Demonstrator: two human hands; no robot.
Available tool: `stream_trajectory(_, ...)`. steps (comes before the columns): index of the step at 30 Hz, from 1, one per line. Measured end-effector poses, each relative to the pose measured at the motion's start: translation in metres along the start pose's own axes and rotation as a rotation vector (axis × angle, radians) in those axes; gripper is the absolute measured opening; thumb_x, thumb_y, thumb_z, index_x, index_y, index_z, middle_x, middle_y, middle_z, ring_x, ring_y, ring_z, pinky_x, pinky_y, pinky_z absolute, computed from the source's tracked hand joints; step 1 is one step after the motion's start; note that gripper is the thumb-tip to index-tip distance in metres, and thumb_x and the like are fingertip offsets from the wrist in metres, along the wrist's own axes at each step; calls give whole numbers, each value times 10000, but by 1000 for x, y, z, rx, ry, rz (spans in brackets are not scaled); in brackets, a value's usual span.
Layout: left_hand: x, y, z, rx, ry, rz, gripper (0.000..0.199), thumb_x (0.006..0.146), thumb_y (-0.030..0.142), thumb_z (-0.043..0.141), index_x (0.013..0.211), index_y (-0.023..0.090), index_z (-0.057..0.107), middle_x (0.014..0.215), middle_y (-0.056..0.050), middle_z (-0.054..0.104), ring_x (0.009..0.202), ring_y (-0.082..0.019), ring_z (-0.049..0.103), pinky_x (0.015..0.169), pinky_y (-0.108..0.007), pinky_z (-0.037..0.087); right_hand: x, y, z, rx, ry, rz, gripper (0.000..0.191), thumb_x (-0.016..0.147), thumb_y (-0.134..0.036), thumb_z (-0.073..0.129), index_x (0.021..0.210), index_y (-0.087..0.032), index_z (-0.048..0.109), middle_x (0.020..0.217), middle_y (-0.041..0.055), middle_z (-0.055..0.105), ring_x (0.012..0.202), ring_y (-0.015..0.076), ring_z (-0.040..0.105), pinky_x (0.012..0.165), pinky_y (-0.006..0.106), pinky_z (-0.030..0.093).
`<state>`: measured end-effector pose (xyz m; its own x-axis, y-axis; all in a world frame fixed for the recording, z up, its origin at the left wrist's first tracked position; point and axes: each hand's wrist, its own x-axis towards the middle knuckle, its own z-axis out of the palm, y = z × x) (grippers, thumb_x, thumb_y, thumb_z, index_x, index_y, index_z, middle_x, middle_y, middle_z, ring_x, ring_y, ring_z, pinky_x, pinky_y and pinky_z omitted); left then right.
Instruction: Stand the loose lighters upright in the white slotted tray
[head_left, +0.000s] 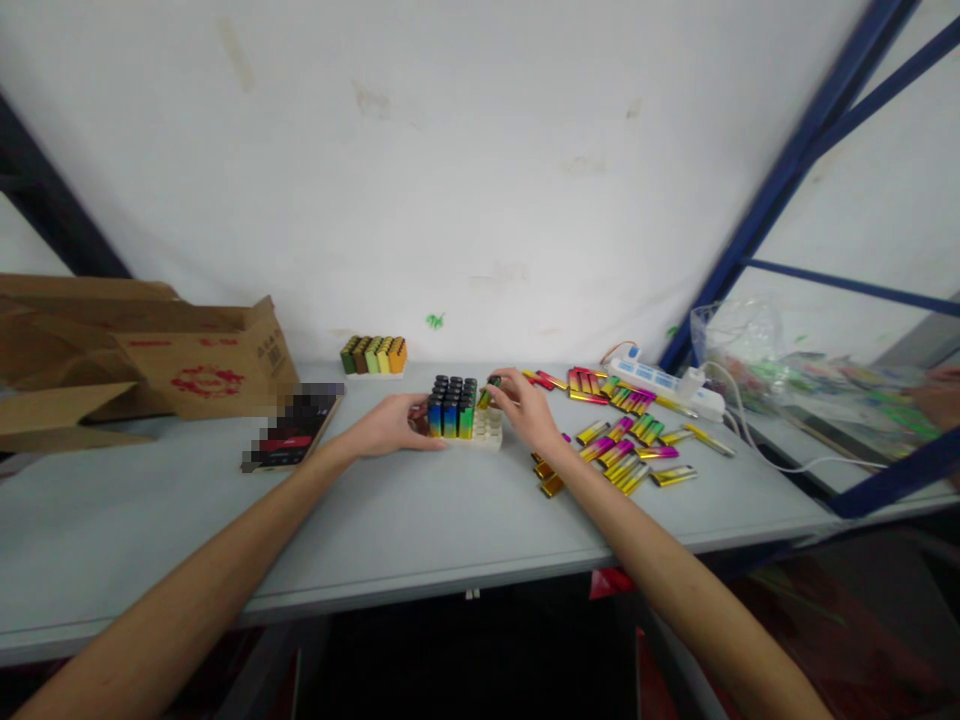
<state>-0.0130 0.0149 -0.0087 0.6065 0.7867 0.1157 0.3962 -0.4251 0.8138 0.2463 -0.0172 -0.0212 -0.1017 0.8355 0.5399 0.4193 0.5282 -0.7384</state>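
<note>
A white tray (491, 437) stands on the table with rows of upright lighters (451, 408) in it, blue to green with black tops. My left hand (395, 425) is closed around the tray's left end, thumb along the front and fingers behind, steadying it. My right hand (523, 405) pinches a single lighter (484, 397) by its dark top over the tray's right part, where bare slots show. How deep that lighter sits in its slot is hard to see. Many loose lighters (619, 452), shiny gold, magenta, green and red, lie right of the tray, partly behind my right forearm.
Another tray of green, brown and yellow lighters (373, 355) stands by the wall. Left are an open cardboard box (202, 360) and a dark flat box (300, 425). A power strip (660, 382) with a white cable lies right, near a blue frame post (750, 240) and clear plastic bags (739, 345).
</note>
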Motion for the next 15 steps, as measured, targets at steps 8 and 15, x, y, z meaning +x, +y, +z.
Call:
stream_trajectory(8, 0, 1, 0, 22, 6, -20, 630, 540, 540, 887, 1016, 168, 706, 865, -40, 735, 775, -236, 666, 676, -326, 536, 4, 3, -1, -142, -130, -82, 229, 958, -257, 579, 1182, -212, 564, 920, 40, 748, 844, 183, 710, 799, 294, 526)
stream_trajectory(15, 1, -3, -1, 42, -6, 2, 582, 584, 526, 871, 1016, 174, 704, 862, -33, 737, 748, -220, 660, 657, -314, 536, 2, 3, -2, -263, -175, -51, 267, 917, -162, 631, 1176, -190, 570, 1005, 79, 762, 938, 210, 724, 838, 325, 532)
